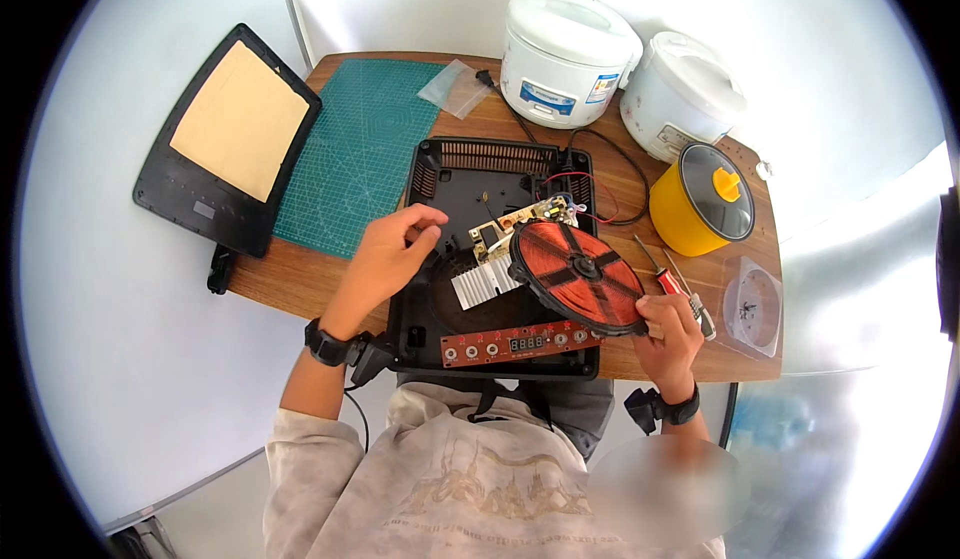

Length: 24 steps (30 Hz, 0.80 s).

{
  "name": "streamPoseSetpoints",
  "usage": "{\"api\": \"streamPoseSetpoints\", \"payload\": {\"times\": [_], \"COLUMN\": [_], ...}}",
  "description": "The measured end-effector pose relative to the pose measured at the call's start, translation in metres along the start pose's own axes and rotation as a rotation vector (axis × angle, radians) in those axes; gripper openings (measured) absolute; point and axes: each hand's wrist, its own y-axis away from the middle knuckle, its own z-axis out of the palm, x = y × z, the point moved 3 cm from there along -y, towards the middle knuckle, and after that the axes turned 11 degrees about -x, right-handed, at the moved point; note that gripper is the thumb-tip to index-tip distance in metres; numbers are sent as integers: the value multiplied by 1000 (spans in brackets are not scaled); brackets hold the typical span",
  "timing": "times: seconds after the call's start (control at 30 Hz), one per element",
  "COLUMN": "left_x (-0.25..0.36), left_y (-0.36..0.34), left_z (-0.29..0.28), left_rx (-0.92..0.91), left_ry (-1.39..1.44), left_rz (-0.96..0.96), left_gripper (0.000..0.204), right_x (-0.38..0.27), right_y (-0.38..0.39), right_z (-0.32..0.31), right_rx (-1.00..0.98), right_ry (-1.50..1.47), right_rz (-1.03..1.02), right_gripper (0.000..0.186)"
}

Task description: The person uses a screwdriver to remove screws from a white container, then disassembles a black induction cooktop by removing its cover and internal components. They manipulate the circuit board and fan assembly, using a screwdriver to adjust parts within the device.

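Two white rice cookers (pixel 565 54), a yellow pot (pixel 697 204) and a red-handled screwdriver (pixel 668 281) crowd the right end of the wooden counter (pixel 300 274); a green cutting mat (pixel 365 149) lies left. White walls surround. The right hand (pixel 670 334) pinches the copper coil disc's (pixel 575 274) near edge, tilting it above the open black cooktop base (pixel 500 259). Left hand (pixel 390 254), fingers (pixel 425 221) loosely curled and empty, rests at the base's left rim

My round copper coil (pixel 577 274) with black spokes is tipped up over the open black cooker shell (pixel 440 184). It may still touch the shell's right edge.
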Motion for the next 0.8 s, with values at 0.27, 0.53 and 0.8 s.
{"api": "streamPoseSetpoints", "payload": {"times": [0.27,0.53,0.8], "left_x": [5,13,16], "left_y": [-18,-23,4], "left_z": [12,22,30], "left_rx": [-44,-143,-181], "left_ry": [-82,-145,-373], "left_rz": [126,106,20], "left_gripper": [25,30,22], "right_x": [1,7,3], "right_y": [28,35,38], "right_z": [16,20,23], "right_rx": [29,43,94], "right_ry": [49,22,15], "right_rz": [51,98,134], "right_gripper": [30,31,29]}}
